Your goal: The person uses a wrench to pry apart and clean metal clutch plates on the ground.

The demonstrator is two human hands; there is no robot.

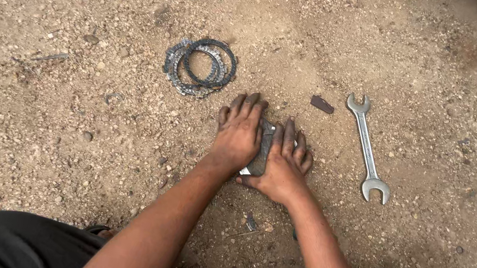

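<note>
My left hand [238,133] and my right hand [284,163] lie palm down side by side on the sandy ground, fingers together and pointing away from me. Both press on a flat grey metal piece [262,150] that shows only in the gap between them; most of it is hidden under the palms. Both hands are dark with grease.
A small pile of dark toothed rings [200,67] lies just beyond my left hand. A silver double open-end spanner [367,147] lies to the right of my right hand. A small dark scrap [321,104] sits between them. Gravelly dirt [68,96] surrounds everything; my dark trousers [2,240] fill the bottom edge.
</note>
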